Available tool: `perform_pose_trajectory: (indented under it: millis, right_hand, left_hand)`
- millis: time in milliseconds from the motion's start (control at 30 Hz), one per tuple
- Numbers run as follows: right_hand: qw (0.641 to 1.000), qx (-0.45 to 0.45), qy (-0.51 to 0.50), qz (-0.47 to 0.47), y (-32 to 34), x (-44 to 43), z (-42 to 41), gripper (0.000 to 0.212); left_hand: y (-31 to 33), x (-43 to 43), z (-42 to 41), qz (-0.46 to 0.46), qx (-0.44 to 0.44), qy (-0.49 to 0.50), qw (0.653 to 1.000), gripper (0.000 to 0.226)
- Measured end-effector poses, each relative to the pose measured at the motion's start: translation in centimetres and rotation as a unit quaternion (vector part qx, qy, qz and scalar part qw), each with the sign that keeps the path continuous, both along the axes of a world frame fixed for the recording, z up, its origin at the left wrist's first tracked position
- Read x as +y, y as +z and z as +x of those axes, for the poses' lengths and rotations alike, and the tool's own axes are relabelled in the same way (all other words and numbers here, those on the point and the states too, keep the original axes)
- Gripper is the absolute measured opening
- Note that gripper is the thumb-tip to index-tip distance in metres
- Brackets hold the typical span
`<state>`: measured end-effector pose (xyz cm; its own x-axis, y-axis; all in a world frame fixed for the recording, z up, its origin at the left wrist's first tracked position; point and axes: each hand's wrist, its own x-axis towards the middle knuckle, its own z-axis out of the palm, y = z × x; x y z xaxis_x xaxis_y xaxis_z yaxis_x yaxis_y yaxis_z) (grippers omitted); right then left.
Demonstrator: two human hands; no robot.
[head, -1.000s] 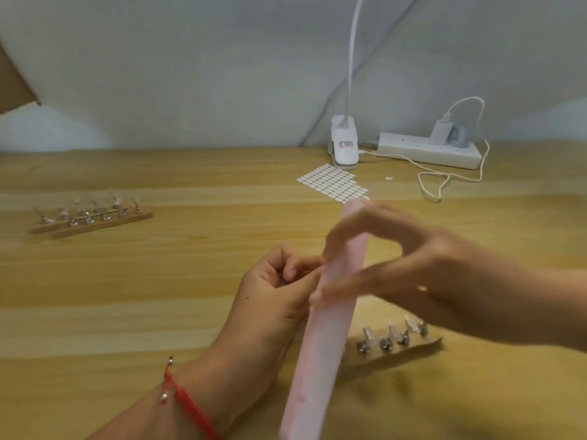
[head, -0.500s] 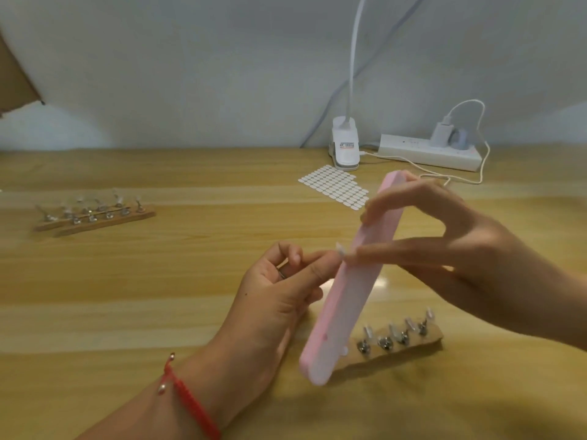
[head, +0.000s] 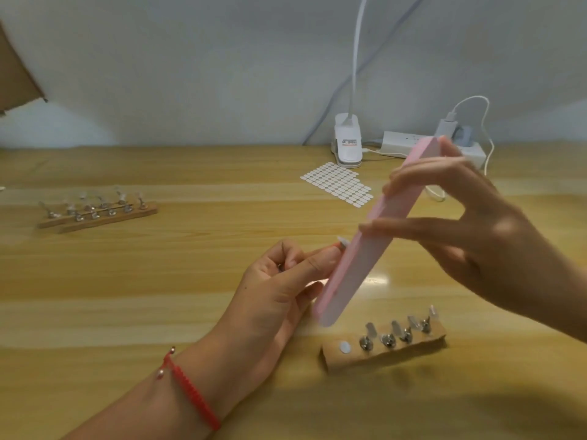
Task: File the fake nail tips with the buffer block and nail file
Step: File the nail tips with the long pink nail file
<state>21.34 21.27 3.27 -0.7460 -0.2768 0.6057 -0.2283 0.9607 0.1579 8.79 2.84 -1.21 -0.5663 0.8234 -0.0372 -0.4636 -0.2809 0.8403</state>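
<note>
The left hand [head: 279,290] rests its heel on the desk [head: 158,281] with thumb and forefinger pinched together around the small stem of a fake nail tip [head: 343,241]. The pale tip pokes out just past the thumb. Bracing the wrist this way probably steadies so light a piece against the rubbing. A red cord bracelet [head: 190,389] circles that wrist.

The right hand [head: 486,249] pinches a pink buffer block [head: 381,230] across its width, thumb on the near edge and long fingers laid over the far face, the palm held clear. It grips above the middle, which leaves the lower stretch free to work. The block is in the air and slants from upper right down to lower left, its long side meeting the tip, or just beside it; motion blur hides whether they touch.

Directly below the block's lower end a wooden holder [head: 384,347] sits on the desk, carrying four more tips on metal clips [head: 388,339]. At its left end is one bare white pad [head: 344,347], most likely the seat of the tip being filed.

Well apart at far left lie two more holders [head: 98,211] loaded with tips. Near the wall are a sheet of white adhesive tabs [head: 338,185], a clip lamp [head: 347,147] and a power strip [head: 409,144].
</note>
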Motion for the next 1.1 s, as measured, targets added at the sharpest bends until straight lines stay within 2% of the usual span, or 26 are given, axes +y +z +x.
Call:
perform_pose_trajectory:
  millis: [133,200,300,400,533,667,800,900,933,1000,1100]
  right_hand:
    - [0.998,-0.024,0.048,0.022,-1.7,-1.9,-0.2,0.037]
    - [0.999,-0.017,0.031,0.011,-1.1,-1.4,-0.4,0.039]
    - [0.999,0.0,-0.001,-0.033,-0.4,-0.8,-0.4,0.046]
    - [0.999,-0.025,0.043,0.0,-1.2,-2.0,-0.5,0.037]
    - [0.998,0.0,-0.015,-0.053,0.4,-0.8,-0.9,0.042]
    - [0.998,-0.04,0.039,-0.003,-1.1,-2.4,-0.4,0.035]
    - [0.997,-0.02,-0.016,-0.077,0.6,-1.1,-0.9,0.033]
    - [0.998,-0.037,0.04,-0.014,-1.0,-2.5,-0.6,0.04]
    - [0.998,-0.04,0.039,-0.02,-0.7,-2.2,-0.8,0.039]
    - [0.997,-0.016,-0.018,-0.08,0.7,0.5,-1.3,0.035]
    - [0.983,0.039,-0.126,-0.127,2.0,4.1,-0.8,0.044]
  left_hand:
    - [0.1,-0.1,0.2,0.004,-0.001,-0.007,1.0,0.046]
    - [0.4,0.0,0.4,0.001,-0.001,-0.001,1.0,0.052]
    - [0.8,-0.1,0.7,-0.002,-0.005,0.006,1.0,0.041]
    - [0.9,-0.1,0.8,0.005,-0.01,0.002,1.0,0.04]
    - [0.5,-0.2,0.5,0.008,-0.006,0.005,1.0,0.05]
    - [0.7,0.0,0.8,0.026,-0.022,-0.005,0.999,0.039]
    - [0.5,0.0,0.7,0.015,-0.006,0.021,1.0,0.037]
    - [0.4,0.0,0.7,0.02,-0.009,0.005,1.0,0.043]
    - [0.3,0.1,0.6,0.017,-0.002,0.005,1.0,0.047]
    - [-0.2,0.1,0.1,0.007,0.009,0.016,1.0,0.055]
    - [-0.6,0.1,-0.2,0.0,0.013,0.001,1.0,0.043]
